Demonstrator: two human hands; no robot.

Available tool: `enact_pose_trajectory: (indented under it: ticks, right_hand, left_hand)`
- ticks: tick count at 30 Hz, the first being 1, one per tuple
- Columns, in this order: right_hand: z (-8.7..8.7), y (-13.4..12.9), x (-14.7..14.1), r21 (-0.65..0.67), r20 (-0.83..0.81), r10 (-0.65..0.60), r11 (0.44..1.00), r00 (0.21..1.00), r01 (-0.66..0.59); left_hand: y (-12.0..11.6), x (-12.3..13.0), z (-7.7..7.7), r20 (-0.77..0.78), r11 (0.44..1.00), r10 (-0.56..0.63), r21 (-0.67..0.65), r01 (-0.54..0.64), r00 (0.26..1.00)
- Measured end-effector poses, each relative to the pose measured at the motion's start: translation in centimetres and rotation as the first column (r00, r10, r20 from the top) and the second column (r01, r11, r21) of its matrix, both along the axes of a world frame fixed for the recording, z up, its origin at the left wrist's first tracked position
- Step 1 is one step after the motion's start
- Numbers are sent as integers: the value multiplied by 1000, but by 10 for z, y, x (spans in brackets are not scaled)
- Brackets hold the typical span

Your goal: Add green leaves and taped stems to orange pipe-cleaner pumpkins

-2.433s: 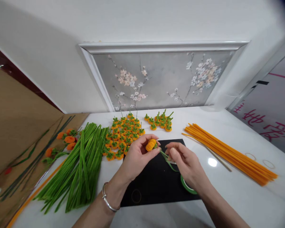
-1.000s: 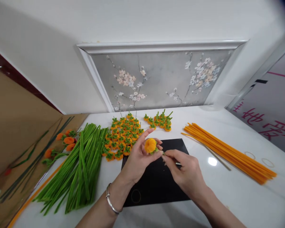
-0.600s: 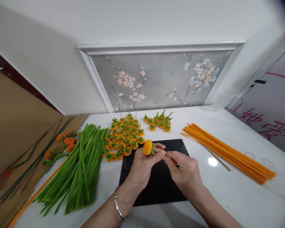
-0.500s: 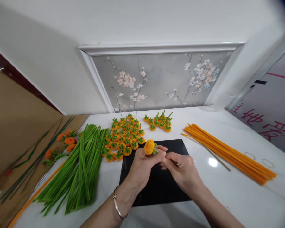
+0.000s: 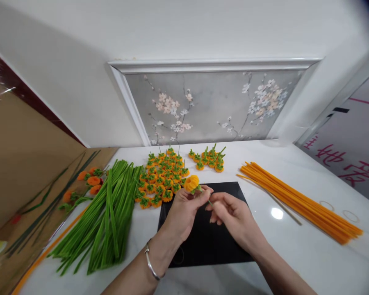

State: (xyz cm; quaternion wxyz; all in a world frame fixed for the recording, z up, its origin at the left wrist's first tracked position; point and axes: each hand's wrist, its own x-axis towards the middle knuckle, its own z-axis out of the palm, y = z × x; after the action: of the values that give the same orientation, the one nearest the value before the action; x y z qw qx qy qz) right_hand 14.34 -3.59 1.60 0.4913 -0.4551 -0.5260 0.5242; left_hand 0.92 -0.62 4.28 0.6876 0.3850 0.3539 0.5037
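Note:
My left hand (image 5: 186, 209), with a silver bangle at its wrist, pinches the green base of an orange fuzzy flower (image 5: 191, 183). The bloom tilts up and to the left above the fingers. A thin green stem runs from it down to the right. Close beside, my right hand (image 5: 230, 213) has its fingers curled at the lower end of that stem; whether it grips the stem is hard to make out. Both hands are over a black mat (image 5: 207, 241). Many small orange flowers with green bases (image 5: 160, 180) sit in rows behind and left of the mat.
Green fuzzy stems (image 5: 110, 221) lie in a pile at the left. At the right is a bundle of orange stems (image 5: 301, 200). A smaller flower group (image 5: 211, 159) stands near the wall. Finished orange flowers (image 5: 94, 181) lie on brown paper at far left.
My right hand has shifted slightly and its fingers have loosened, showing more of the thin stem. The flower has tipped further left. The whole view has shifted slightly.

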Motion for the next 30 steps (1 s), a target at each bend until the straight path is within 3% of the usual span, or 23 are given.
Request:
enact_pose_trajectory:
  ticks: [3,5,8,10,14,17,18,20,22,24,26,30]
  right_hand:
    - [1,-1,-1,151,212,-125,984,969,94]
    - [1,-1,-2,120,199,-110,989,974,87]
    - [0,1,-1,-50,-26,74,996,997,-75]
    - [-3,2,-1,-158,-262,169,964,950,-215]
    - [-12,3,-2,-279,-701,143,847,699,-453]
    - [-15,3,-4,-298,-807,91,790,583,-536]
    - [-15,3,-5,-304,-798,88,795,597,-524]
    - [-13,4,-5,-314,-706,92,848,702,-426]
    - [-8,6,-3,-286,-511,45,933,858,-220]
    - [-4,6,-2,-201,-284,-46,979,958,-13]
    - [-2,6,-2,-120,-127,-106,989,986,90]
    - [-2,4,-4,-76,-64,-78,994,995,73]
  left_hand:
    - [-1,2,-3,-36,1000,5,30,-4,999]
    - [-2,3,-5,-61,999,-23,31,25,998]
    - [-2,3,-8,-95,999,-53,8,54,994]
    - [-1,2,-8,-102,999,-38,2,39,994]
    - [-1,3,-8,-53,999,-44,-12,44,998]
    - [-1,4,-9,-19,999,-49,-22,48,999]
    - [-1,4,-9,-25,999,-33,-17,33,999]
    - [0,4,-10,-57,1000,21,5,-21,998]
    - [2,4,-10,-77,995,93,31,-91,993]
    - [3,5,-11,-63,988,151,41,-149,986]
    - [5,5,-12,-43,984,175,30,-174,984]
    - [5,6,-14,-43,990,141,28,-140,989]
